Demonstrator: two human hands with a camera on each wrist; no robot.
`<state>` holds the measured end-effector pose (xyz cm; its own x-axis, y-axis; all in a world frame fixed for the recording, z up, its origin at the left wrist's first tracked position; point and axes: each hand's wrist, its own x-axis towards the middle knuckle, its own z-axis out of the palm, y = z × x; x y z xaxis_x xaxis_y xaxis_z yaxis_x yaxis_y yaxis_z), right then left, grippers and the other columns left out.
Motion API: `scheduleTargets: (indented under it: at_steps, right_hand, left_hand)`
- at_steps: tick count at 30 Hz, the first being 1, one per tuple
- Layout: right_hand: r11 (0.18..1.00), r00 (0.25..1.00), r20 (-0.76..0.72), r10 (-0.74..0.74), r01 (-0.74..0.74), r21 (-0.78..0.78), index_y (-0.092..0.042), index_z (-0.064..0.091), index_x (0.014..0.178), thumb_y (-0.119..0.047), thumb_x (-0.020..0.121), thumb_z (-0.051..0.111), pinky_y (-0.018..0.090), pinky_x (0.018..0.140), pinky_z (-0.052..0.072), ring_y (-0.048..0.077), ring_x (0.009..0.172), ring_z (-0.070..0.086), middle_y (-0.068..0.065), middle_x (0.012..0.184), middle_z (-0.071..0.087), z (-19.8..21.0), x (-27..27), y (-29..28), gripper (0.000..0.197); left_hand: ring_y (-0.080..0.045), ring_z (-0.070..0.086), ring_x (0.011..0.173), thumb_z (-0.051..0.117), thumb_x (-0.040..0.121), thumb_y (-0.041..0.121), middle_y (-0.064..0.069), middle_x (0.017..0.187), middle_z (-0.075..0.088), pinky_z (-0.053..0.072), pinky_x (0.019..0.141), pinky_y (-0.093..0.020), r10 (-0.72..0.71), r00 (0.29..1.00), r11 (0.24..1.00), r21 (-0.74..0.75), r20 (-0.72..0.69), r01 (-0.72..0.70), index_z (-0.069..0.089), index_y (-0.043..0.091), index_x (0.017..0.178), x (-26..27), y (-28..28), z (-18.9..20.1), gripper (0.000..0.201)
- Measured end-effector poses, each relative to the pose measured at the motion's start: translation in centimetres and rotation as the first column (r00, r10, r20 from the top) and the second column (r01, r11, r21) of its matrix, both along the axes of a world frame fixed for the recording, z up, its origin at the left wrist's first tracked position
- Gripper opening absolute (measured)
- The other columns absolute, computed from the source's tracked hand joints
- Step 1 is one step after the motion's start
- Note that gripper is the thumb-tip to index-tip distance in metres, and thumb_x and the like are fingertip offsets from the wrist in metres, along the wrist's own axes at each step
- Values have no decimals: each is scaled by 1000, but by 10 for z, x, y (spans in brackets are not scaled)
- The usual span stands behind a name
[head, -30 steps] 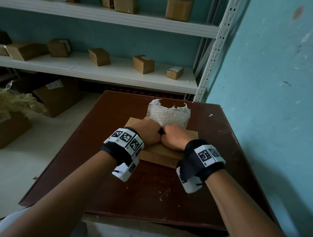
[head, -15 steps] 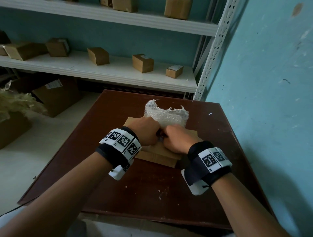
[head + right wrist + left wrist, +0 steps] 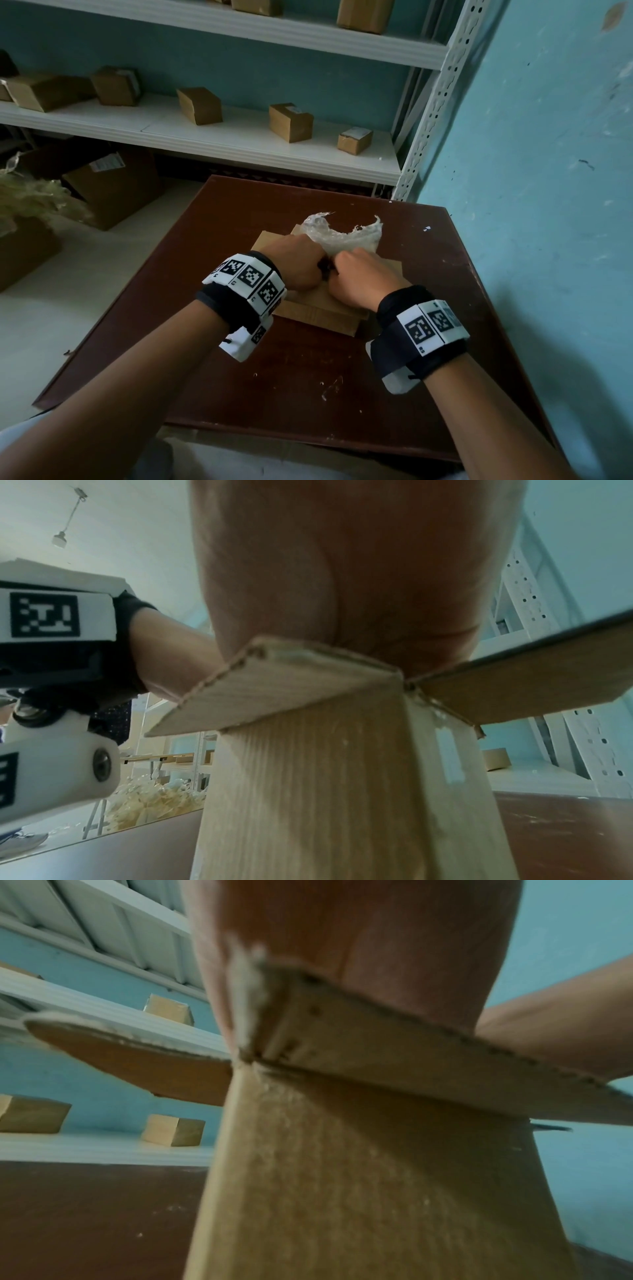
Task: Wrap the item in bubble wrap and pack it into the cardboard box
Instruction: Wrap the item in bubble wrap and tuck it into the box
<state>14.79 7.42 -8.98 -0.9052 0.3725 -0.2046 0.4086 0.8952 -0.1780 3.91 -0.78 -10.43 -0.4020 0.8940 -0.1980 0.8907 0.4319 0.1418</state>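
Note:
An open cardboard box (image 3: 318, 313) stands in the middle of the brown table (image 3: 301, 394), its flaps spread outward. Crumpled bubble wrap (image 3: 349, 234) sticks up from the box's far side. My left hand (image 3: 298, 265) and right hand (image 3: 359, 279) are side by side over the opening, fingers curled down onto the wrap. A small dark part of the item (image 3: 323, 270) shows between them; the rest is hidden. The wrist views show only the box wall (image 3: 342, 1191) (image 3: 308, 791), its flaps and the heels of my hands.
White metal shelves (image 3: 239, 140) with several small cardboard boxes (image 3: 291, 121) stand behind the table. A blue wall (image 3: 531, 205) runs close along the table's right side. Larger cartons (image 3: 109, 185) and loose packing filler (image 3: 30, 202) sit on the floor at the left.
The bubble wrap has sunk lower into the box and looks flatter. Both hands have stayed pressed together on it, shifting slightly forward.

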Motion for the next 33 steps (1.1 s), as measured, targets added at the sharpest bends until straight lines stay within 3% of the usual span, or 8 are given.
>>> scheduleTargets:
  at_steps: [6,9,12,17,22,24,28,33]
  right_hand:
    - [999,999,39,4,-2,-43,-12,61,101,-23,99,39,27,59,42,17,72,54,5,89,58,-5,-8,9,25]
    - [997,997,78,6,1,-83,-14,62,116,-26,101,36,34,80,50,22,89,60,8,107,64,-5,-10,12,32]
    - [999,997,75,22,-19,-51,-15,59,123,-29,101,36,36,80,51,23,91,60,10,111,64,-8,-6,10,36]
    - [999,999,8,42,-42,-8,-13,64,110,-29,100,36,33,65,50,22,77,59,10,100,66,-14,3,8,33]
    - [995,995,-68,75,-70,72,-7,62,96,-17,101,40,22,45,23,12,55,41,6,82,53,-8,9,0,25]
    - [986,983,-153,102,-79,146,-9,63,95,-15,100,43,21,47,24,12,57,42,4,83,53,-4,11,-3,21]
    - [958,942,-284,177,-100,267,-14,65,102,-17,97,47,26,62,34,21,85,61,1,101,61,-4,9,-7,19]
    - [977,961,-256,108,-56,204,-14,64,97,-23,97,49,28,63,36,21,81,57,2,101,61,-9,5,-2,19]
  left_hand:
    - [-20,64,92,47,93,23,-2,109,65,47,66,-26,-53,997,997,60,-55,57,66,19,114,1,-4,10,28]
    - [-19,64,94,53,93,31,1,111,66,51,73,-28,-72,994,987,134,-86,83,68,25,114,5,-4,19,27]
    - [-21,65,90,56,91,42,-3,110,64,51,73,-30,-51,992,991,115,-113,64,67,25,113,4,-5,14,30]
    - [-21,65,94,56,87,51,1,108,68,54,82,-39,-22,997,998,65,-68,26,68,30,111,0,-5,5,34]
    - [-19,63,94,51,90,45,4,108,67,52,74,-33,-25,996,998,58,-83,30,65,29,114,-2,-4,-2,32]
    - [-19,62,90,50,91,34,1,105,65,49,69,-31,-19,996,998,51,-89,24,62,25,114,-4,-4,-2,27]
    - [-22,60,85,49,91,28,-5,101,63,50,70,-34,0,995,999,47,-95,5,59,17,107,-5,-4,-1,22]
    - [-21,61,89,50,91,27,-2,105,64,42,65,-28,-32,995,996,81,-89,39,58,22,116,-5,-5,-1,28]
